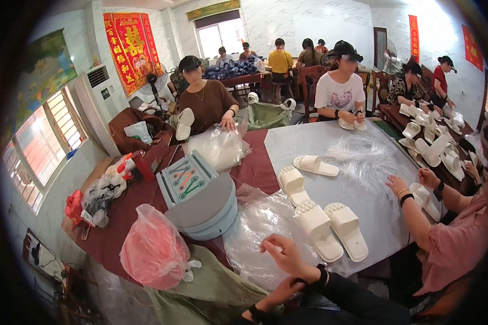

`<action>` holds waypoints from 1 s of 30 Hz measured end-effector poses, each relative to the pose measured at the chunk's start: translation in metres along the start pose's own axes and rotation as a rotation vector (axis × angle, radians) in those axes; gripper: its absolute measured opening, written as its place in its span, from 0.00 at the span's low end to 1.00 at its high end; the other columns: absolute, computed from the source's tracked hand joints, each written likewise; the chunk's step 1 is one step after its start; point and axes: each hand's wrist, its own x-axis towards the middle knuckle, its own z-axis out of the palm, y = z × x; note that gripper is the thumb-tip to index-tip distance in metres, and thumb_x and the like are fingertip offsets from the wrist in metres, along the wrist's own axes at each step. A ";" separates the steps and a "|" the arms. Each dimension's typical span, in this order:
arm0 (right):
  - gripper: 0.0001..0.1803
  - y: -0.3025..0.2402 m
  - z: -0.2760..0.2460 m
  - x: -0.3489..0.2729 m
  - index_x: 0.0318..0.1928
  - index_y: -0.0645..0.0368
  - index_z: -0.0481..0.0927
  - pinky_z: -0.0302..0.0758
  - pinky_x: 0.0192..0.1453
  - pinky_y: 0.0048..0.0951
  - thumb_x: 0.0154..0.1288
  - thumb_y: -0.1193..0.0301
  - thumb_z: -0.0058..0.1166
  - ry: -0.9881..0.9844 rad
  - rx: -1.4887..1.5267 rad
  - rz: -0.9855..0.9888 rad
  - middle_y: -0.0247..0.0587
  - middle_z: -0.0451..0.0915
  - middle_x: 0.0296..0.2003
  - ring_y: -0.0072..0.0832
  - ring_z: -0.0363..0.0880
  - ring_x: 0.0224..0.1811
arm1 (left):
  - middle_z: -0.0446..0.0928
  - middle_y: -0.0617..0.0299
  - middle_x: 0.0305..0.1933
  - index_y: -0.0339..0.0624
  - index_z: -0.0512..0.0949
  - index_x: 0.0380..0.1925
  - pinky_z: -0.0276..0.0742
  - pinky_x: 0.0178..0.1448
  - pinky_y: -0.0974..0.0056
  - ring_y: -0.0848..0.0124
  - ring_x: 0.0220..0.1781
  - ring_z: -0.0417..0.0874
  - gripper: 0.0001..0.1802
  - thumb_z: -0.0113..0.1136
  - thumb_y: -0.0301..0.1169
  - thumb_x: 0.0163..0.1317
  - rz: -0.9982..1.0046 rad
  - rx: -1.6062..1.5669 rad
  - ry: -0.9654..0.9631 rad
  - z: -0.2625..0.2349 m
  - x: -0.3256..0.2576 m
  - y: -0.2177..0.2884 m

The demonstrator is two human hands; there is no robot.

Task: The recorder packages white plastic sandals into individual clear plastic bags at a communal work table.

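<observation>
My right hand (283,253) is raised over a pile of clear plastic bags (255,216), its fingers loosely bent and apart, with nothing in them. Below it, my left hand (285,290) reaches across to my right wrist, its fingers closed at the black wristband (323,275); the fingertips are partly hidden. To the right of my hands, a pair of cream slippers, one slipper (321,232) beside another slipper (348,233), lies on the pale table covering (382,216). Farther back are another slipper (293,186) and a slipper on its side (316,165).
A grey-blue machine (200,200) and a pink-filled plastic bag (154,246) stand at left. A bundle of clear strands (358,157) lies beyond the slippers. A co-worker in pink (453,238) handles slippers at right; two more people sit across the table. A slipper heap (434,146) covers the far-right table.
</observation>
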 end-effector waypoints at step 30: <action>0.26 0.130 -0.209 -0.026 0.47 0.59 0.77 0.70 0.49 0.42 0.56 0.53 0.56 -0.043 -0.891 0.513 0.54 0.79 0.32 0.47 0.76 0.43 | 0.66 0.47 0.63 0.62 0.73 0.56 0.59 0.64 0.47 0.45 0.62 0.65 0.23 0.52 0.48 0.61 0.153 1.550 0.395 -0.085 -0.014 -0.005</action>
